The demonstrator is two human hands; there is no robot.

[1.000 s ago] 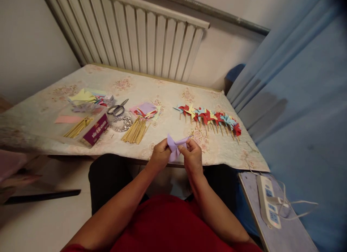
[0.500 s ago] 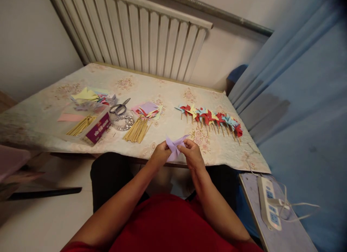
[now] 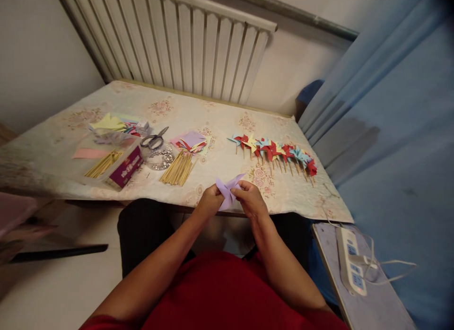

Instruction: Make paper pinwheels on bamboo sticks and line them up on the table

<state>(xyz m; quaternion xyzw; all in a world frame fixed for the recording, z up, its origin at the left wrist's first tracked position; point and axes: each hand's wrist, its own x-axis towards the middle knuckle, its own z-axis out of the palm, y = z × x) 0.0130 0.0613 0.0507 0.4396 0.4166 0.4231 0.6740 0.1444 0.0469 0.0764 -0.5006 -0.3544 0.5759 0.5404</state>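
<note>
One lilac folded-paper pinwheel (image 3: pixel 226 191), held at the near edge of the pale floral-covered table (image 3: pixel 222 164); fingers of left hand (image 3: pixel 210 200) and right hand (image 3: pixel 252 200) pinching it. I'd steady its centre, blades uncreased.

Your tabletop (image 3: pixel 220 150) lies ahead, radiator (image 3: pixel 198 51) behind it. At left: box (image 3: pixel 129 168) containing sticks (image 3: pixel 103 163); right of it, a dish (image 3: pixel 161 160), scissors (image 3: pixel 154 141) at its far edge. Further right, a stick bundle (image 3: pixel 176 170) lies before paper sheets (image 3: pixel 192 139). Pinwheels (image 3: pixel 271 150) occupy the right side. Between your left hand (image 3: pixel 210 200) and right hand (image 3: pixel 251 198), near edge: paper piece (image 3: pixel 225 192). Power strip (image 3: pixel 345 264): on stand (image 3: pixel 376 304), far right.
</note>
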